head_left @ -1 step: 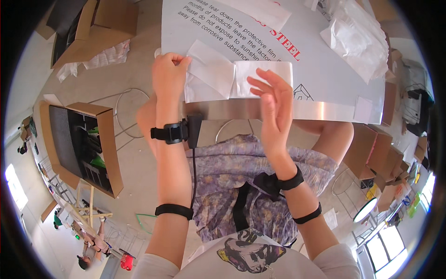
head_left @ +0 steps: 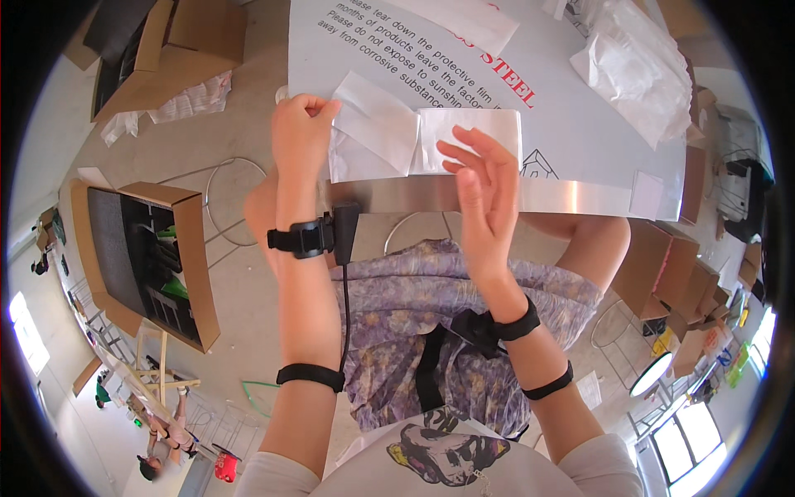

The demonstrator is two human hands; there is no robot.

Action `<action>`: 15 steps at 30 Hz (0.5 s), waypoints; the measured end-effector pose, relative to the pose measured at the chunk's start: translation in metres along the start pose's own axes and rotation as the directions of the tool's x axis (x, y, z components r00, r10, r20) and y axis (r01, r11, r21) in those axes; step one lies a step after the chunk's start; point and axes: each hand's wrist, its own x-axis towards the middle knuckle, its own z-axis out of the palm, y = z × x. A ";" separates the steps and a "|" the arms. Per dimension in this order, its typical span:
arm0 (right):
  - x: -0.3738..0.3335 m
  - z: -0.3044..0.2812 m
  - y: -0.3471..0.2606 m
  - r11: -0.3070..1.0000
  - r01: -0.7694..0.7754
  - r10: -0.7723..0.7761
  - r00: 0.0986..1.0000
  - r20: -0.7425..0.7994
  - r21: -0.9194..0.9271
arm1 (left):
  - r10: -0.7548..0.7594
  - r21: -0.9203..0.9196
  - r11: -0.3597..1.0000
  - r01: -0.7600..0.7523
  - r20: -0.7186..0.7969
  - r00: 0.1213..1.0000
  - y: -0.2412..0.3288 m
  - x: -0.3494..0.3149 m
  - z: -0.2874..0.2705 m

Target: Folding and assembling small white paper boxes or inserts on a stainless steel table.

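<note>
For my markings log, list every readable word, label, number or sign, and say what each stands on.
Grey film-covered metal panel, slanted black print: readable, wording withheld.
Same panel, large red lettering, partly covered by a white strip: wording withheld.
Same panel, small black line drawing near the front edge: meaning unclear.
Crumpled white sheets, upper left: marks too small to read.
Pale shirt, printed picture: no lettering I can make out.

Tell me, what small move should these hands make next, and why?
Probably lower the right hand to steady the right white panel. The left hand appears to pinch the outer edge of the left white panel, while the right is open, gripping nothing, its fingers over the neighbouring panel.
</note>
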 end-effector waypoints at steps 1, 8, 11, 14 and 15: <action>-0.001 0.002 0.001 1.000 0.004 -0.004 1.000 -0.005 -0.003 | -0.102 -0.153 0.982 0.109 0.051 0.993 0.012 -0.002 -0.007; 0.000 0.051 0.000 0.812 0.194 -0.215 0.976 0.027 -0.550 | -0.013 -0.397 0.917 0.033 0.054 0.998 0.123 -0.076 -0.058; 0.010 0.056 -0.028 0.963 -0.188 0.195 0.981 -0.017 0.194 | 0.259 -0.465 0.872 -0.152 0.175 0.950 0.134 -0.088 -0.053; 0.031 0.033 -0.039 0.863 -0.058 0.223 0.935 -0.275 0.502 | 0.231 -0.645 0.752 -0.136 0.064 0.971 0.134 -0.087 -0.059; 0.035 0.024 -0.040 0.862 -0.056 0.222 0.935 -0.276 0.504 | 0.233 -0.644 0.752 -0.139 0.064 0.970 0.128 -0.088 -0.061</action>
